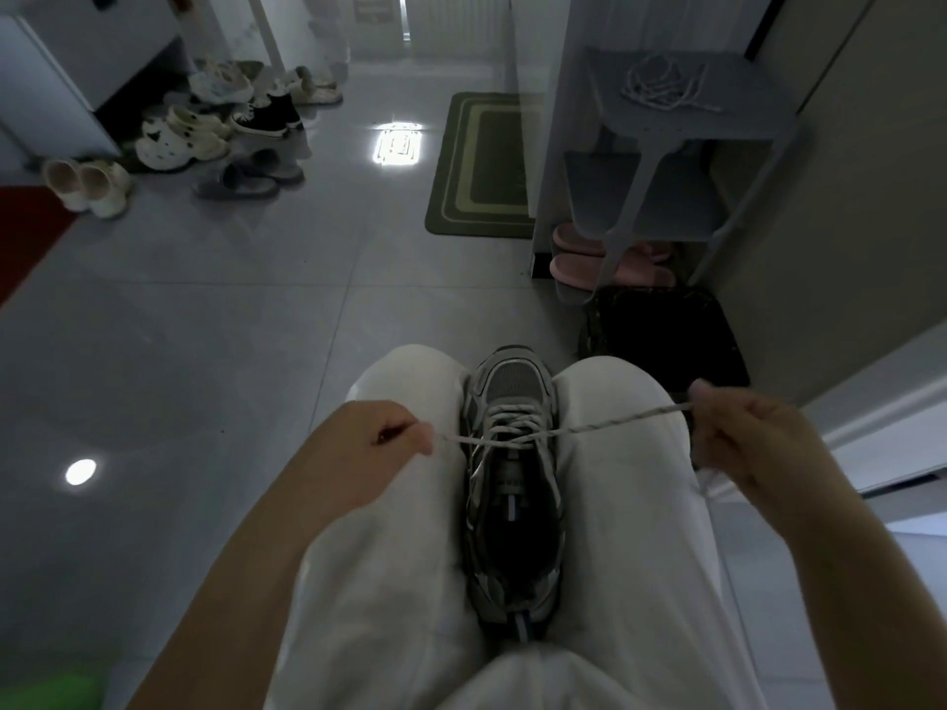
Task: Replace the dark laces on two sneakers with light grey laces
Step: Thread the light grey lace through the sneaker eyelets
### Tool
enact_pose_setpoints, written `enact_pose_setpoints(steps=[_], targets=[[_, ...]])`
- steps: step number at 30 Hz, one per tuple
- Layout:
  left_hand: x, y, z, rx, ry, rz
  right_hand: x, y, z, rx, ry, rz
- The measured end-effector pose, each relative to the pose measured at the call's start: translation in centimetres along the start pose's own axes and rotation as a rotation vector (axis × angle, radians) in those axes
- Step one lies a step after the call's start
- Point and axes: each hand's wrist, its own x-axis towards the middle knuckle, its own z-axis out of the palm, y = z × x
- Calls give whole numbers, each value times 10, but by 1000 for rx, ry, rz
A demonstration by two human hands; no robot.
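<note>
A grey and silver sneaker (512, 484) is wedged between my two thighs in white trousers, toe pointing away from me. A light grey lace (610, 423) runs through its eyelets and crosses over the tongue. My left hand (379, 443) pinches one lace end left of the shoe. My right hand (738, 427) grips the other end, pulled taut out to the right. A second light lace (661, 87) lies coiled on top of the grey rack.
A grey shoe rack (666, 161) stands at the right with pink slippers (610, 261) beneath and a dark mat (666, 340) in front. A green rug (487, 166) lies ahead. Several shoes (205, 135) are piled at the far left on the tiled floor.
</note>
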Motion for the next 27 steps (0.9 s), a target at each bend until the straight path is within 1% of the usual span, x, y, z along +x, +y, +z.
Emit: enact_pose_setpoints(steps=[1,2,4,5,6,7,8,10,11,12,13,14,16,19,22,23,24,25,26,27], targets=[[0,-4,0,57,1,-26,1,-2,-4,181,-60,0],[0,-7,4,132,31,-46,3,-4,-5,299,-103,8],[-2,0,16,240,190,-37,6,-9,1,400,-152,38],[-3,10,25,208,274,13,6,-11,8,428,-170,51],[-5,23,33,125,325,100,6,-13,18,464,-191,62],[-7,38,42,20,320,188,5,-16,30,513,-226,69],[-10,55,50,-87,249,247,3,-19,42,575,-275,69],[-14,84,65,-253,-19,284,0,-26,61,675,-352,53],[-14,95,72,-325,-136,286,-2,-30,67,687,-364,34],[-14,102,77,-397,-201,291,-3,-34,69,681,-364,12],[-14,105,79,-456,-200,300,-3,-39,69,662,-353,-10],[-12,105,78,-484,-155,305,-1,-43,66,633,-329,-32],[-7,95,70,-462,-91,300,3,-45,54,520,-239,-70],[-2,75,59,-399,-122,243,8,-36,36,218,-46,-130],[-1,64,55,-345,-129,170,11,-26,30,35,33,-131],[-2,63,55,-312,-135,156,11,-23,30,-62,59,-126],[-2,63,56,-283,-146,144,11,-19,28,-236,104,-142],[-3,63,56,-274,-155,136,11,-16,28,-500,184,-173],[-4,64,57,-282,-157,127,8,-13,29,-773,294,-251],[-5,66,58,-298,-149,120,3,-11,33,-936,366,-408]])
